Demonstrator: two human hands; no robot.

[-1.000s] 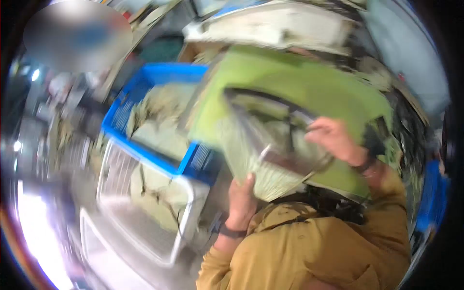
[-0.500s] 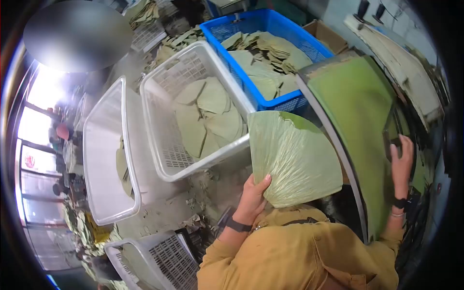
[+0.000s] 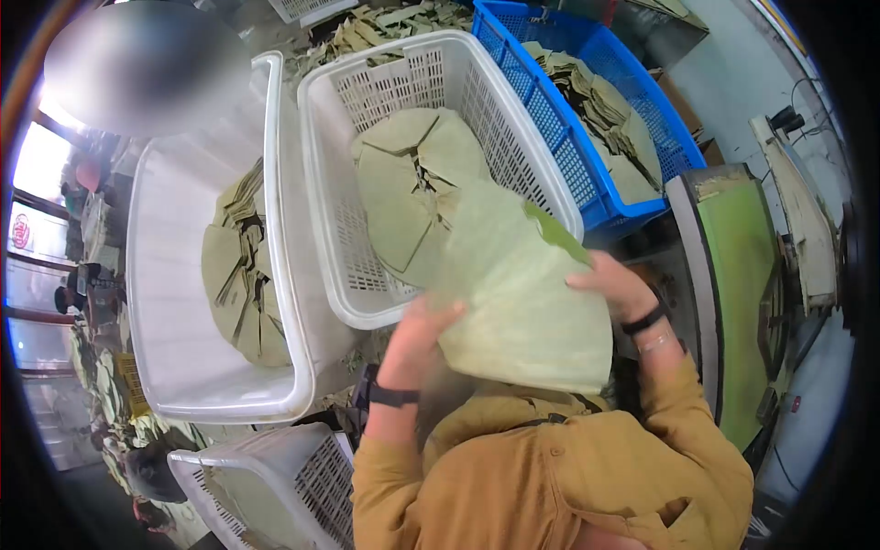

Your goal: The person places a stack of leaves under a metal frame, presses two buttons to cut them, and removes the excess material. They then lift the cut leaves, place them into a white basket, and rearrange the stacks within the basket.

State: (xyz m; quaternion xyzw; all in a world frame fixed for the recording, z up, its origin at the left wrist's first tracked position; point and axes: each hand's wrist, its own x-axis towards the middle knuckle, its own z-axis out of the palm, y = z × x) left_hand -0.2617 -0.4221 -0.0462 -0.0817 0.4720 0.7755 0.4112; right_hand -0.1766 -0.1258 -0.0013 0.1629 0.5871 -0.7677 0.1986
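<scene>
A large fan-shaped lotus leaf (image 3: 532, 302), pale green with radiating veins, spans both hands in front of my body. Gripping its left edge is my left hand (image 3: 417, 335), slightly blurred, with the thumb over the top. My right hand (image 3: 619, 289) pinches the leaf's right edge beside a darker green patch. The leaf's far corner overlaps the near rim of a white slotted basket (image 3: 321, 174). Inside that basket lies a round arrangement of stacked leaf pieces (image 3: 403, 197).
Left of the basket stands a white tub (image 3: 298, 348) with more stacked leaves (image 3: 243, 275). A blue crate (image 3: 587, 147) of leaves is at the back right. A green-topped board (image 3: 742, 266) stands on the right, and another white basket (image 3: 316, 477) sits low on the left.
My right hand has left the green board and taken hold of the leaf's right edge. The leaf has swung toward the white basket, and the camera view has shifted.
</scene>
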